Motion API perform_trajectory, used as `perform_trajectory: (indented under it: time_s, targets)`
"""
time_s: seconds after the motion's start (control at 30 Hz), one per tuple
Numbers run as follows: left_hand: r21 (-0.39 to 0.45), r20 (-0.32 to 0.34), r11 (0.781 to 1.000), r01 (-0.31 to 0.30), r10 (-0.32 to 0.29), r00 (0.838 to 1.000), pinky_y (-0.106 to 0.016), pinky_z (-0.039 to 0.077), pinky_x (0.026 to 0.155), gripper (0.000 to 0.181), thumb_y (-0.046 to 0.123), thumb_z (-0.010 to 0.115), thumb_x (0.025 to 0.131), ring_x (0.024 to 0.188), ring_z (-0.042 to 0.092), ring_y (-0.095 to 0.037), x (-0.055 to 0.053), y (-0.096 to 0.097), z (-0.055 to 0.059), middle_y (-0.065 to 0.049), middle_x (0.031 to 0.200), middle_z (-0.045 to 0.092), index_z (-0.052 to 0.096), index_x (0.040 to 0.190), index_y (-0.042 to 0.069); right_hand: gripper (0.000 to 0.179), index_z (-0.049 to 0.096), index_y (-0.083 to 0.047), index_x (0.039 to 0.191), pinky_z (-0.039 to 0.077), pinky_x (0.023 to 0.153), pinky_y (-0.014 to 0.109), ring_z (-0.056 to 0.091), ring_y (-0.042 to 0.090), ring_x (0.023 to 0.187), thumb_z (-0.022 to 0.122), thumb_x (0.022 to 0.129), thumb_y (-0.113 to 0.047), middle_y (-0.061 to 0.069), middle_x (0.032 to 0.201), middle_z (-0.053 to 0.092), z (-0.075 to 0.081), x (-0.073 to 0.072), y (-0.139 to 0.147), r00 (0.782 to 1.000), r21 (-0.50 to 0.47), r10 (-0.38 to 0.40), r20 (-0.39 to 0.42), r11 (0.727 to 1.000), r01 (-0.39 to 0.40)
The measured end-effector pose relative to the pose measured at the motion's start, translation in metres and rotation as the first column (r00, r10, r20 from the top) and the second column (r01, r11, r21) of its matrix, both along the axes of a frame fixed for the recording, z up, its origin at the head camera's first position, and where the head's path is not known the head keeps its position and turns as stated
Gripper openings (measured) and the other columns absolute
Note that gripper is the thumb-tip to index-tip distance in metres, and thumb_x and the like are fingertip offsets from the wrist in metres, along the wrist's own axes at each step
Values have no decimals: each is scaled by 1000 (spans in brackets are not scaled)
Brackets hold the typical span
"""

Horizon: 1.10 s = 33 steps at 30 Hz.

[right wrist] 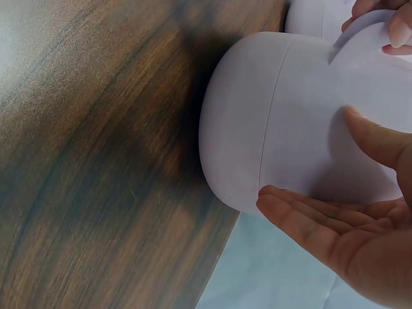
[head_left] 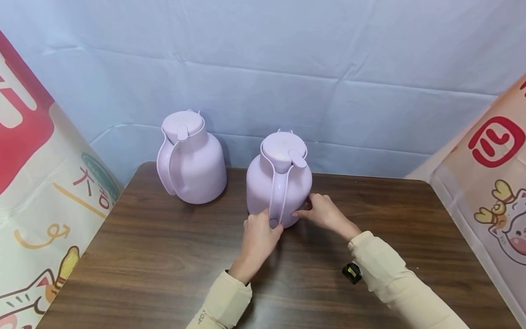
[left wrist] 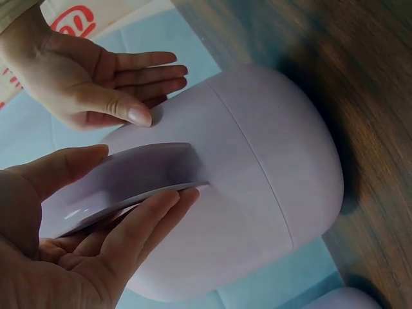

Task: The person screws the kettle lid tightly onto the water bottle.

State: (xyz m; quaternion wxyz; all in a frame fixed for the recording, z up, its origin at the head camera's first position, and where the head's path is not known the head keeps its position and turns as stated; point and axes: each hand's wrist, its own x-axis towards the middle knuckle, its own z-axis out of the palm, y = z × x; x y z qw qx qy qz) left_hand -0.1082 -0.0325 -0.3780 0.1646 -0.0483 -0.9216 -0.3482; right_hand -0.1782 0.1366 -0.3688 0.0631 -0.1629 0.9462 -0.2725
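A lilac thermos jug (head_left: 258,189) stands upright on the wooden table, its handle (head_left: 278,198) facing me. My left hand (head_left: 260,235) pinches the lower part of that handle, thumb on one side and fingers on the other, as the left wrist view shows. At the jug's right side is my right hand (head_left: 326,214), its fingers extended along the body and its thumb toward the handle side. In the right wrist view, the fingers (right wrist: 302,222) lie right at the jug's wall. A second lilac thermos jug (head_left: 201,171) stands to the left, out of both hands.
A pale blue cloth backdrop (head_left: 263,59) hangs behind the wooden table (head_left: 144,256). Printed cartoon cloths (head_left: 45,219) flank it on both sides. Beside the right sleeve (head_left: 382,260) shows a small black object (head_left: 352,273) with a yellow-green patch.
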Motion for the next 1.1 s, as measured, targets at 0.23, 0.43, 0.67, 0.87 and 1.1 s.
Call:
perform_trajectory:
  time_s: [0.23, 0.43, 0.67, 0.87, 1.1]
  targets:
    - [0, 10, 1000, -8, 8, 1000, -44, 46, 58, 18, 12, 74, 68, 63, 61, -39, 0, -5, 1, -16, 65, 63, 61, 74, 2, 33, 61, 4, 84, 42, 52, 29, 53, 15, 57, 73, 76, -26, 5, 67, 59, -1, 0, -4, 1000, 5, 2, 7, 1000, -2]
    - [-8, 21, 1000, 0, 0, 1000, -42, 46, 56, 19, 13, 75, 69, 62, 61, -37, 0, -7, 1, -16, 66, 62, 61, 75, 1, 34, 60, 4, 86, 42, 52, 29, 53, 15, 57, 73, 77, -26, 6, 67, 59, -3, -1, -6, 1000, 12, -2, 5, 1000, 2]
    - [-1, 19, 1000, -1, 1, 1000, -42, 46, 55, 20, 13, 76, 70, 61, 61, -37, -1, -12, 2, -16, 66, 63, 61, 76, 0, 34, 57, 3, 87, 41, 53, 30, 50, 16, 57, 72, 78, -27, 5, 66, 55, -4, -1, -12, 1000, 18, -13, 0, 1000, 13]
    - [-12, 14, 1000, -20, 20, 1000, -45, 46, 57, 20, 15, 76, 69, 63, 61, -39, -3, -20, 4, -15, 66, 63, 61, 75, 2, 34, 57, 3, 87, 41, 53, 30, 51, 17, 58, 71, 78, -27, 6, 66, 55, -3, -3, -20, 1000, 9, -15, 13, 1000, 15]
    - [1, 47, 999, -34, 34, 998, -45, 46, 58, 19, 14, 75, 70, 64, 61, -39, -7, -28, 7, -16, 68, 64, 63, 76, 0, 39, 58, 6, 93, 41, 54, 30, 51, 18, 59, 71, 79, -27, 7, 68, 56, -2, -7, -28, 1000, 3, -6, 22, 1000, 6]
